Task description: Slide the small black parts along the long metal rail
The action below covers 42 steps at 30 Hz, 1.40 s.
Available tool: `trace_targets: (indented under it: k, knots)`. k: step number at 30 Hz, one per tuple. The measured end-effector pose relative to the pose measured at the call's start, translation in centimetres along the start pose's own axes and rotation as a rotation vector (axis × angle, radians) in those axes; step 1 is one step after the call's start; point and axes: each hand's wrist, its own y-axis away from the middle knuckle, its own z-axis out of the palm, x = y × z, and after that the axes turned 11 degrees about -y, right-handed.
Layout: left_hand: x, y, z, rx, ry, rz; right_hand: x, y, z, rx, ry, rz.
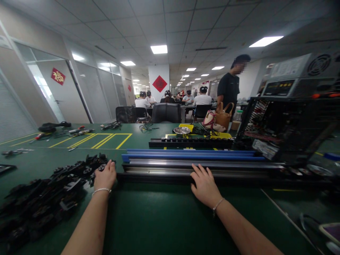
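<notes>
My left hand is at the right edge of a heap of small black parts, its fingers curled over one black part whose shape is mostly hidden. My right hand lies with fingers spread on a long black rail with a shiny metal channel, touching its near side. Just behind it run another silvery strip and a long blue rail, all parallel across the table.
Beyond the rails, a black strip holds a row of small parts, near a round metal dish. An open computer case stands at right. Hand tools lie at back left. A person stands past the green table.
</notes>
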Motion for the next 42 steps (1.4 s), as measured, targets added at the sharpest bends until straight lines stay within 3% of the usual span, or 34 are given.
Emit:
trace_targets:
  k: [3,8,16,19,24,28,31,38,42]
  knots:
    - [-0.8,0.0,-0.8,0.02,0.089,-0.135,0.0,0.0,0.1,0.001,0.002,0.0]
    - [-2.1,0.0,-1.2,0.203,0.253,-0.354,0.0,0.0,0.3,0.008,0.009,-0.006]
    - [-4.7,-0.5,0.6,0.287,0.108,-0.338,0.0,-0.1,0.2,0.001,0.008,-0.002]
    - [-4.7,-0.5,0.9,0.271,0.085,-0.357,0.0,-0.1,0.1,-0.003,0.0,-0.002]
    - [-3.8,-0.3,0.3,0.393,0.071,-0.376,0.0,0.0,0.2,0.008,-0.003,-0.001]
    - [-1.8,0.4,-1.0,0.516,0.088,-0.242,0.0,-0.1,0.1,0.004,-0.008,-0.004]
    - [1.3,1.6,-1.6,0.568,0.103,-0.057,0.1,-0.1,0.1,0.008,-0.009,-0.007]
    - [10.9,8.2,-0.8,0.498,0.078,0.648,0.0,-0.1,0.0,0.037,-0.048,-0.018]
    - [12.8,10.4,-0.1,0.412,0.085,0.816,1.6,-0.5,-0.8,0.138,-0.1,-0.011]
